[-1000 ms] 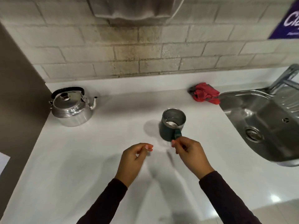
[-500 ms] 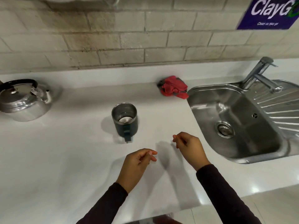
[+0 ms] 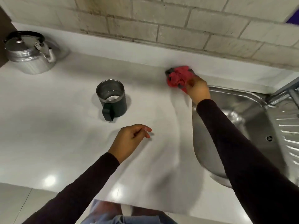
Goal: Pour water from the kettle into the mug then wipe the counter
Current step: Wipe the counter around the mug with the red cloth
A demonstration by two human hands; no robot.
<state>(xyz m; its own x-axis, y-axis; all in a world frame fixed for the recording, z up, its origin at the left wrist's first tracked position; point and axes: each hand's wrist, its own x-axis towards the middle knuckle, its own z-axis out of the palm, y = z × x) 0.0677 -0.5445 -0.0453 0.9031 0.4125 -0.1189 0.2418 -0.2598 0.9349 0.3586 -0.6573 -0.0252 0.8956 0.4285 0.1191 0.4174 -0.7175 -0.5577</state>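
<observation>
A dark green mug point(image 3: 113, 101) with a steel inside stands upright mid-counter, handle toward me, with some water in the bottom. The shiny metal kettle point(image 3: 29, 52) with a black handle sits at the far left, spout pointing right. My right hand point(image 3: 198, 89) reaches to the back of the white counter point(image 3: 64, 126) and grips the crumpled red cloth point(image 3: 178, 75) beside the sink's corner. My left hand point(image 3: 129, 141) hovers low over the counter in front of the mug, fingers loosely curled, holding nothing.
A steel sink point(image 3: 242, 123) with a ribbed drainer point(image 3: 289, 135) fills the right side, its tap point(image 3: 288, 89) at the far right. A tiled wall point(image 3: 161, 21) runs behind the counter. The counter's front edge is near my body.
My right hand let go of the mug's handle, then reached back and right to grip the red cloth. The left hand stayed roughly where it was. My view shifted.
</observation>
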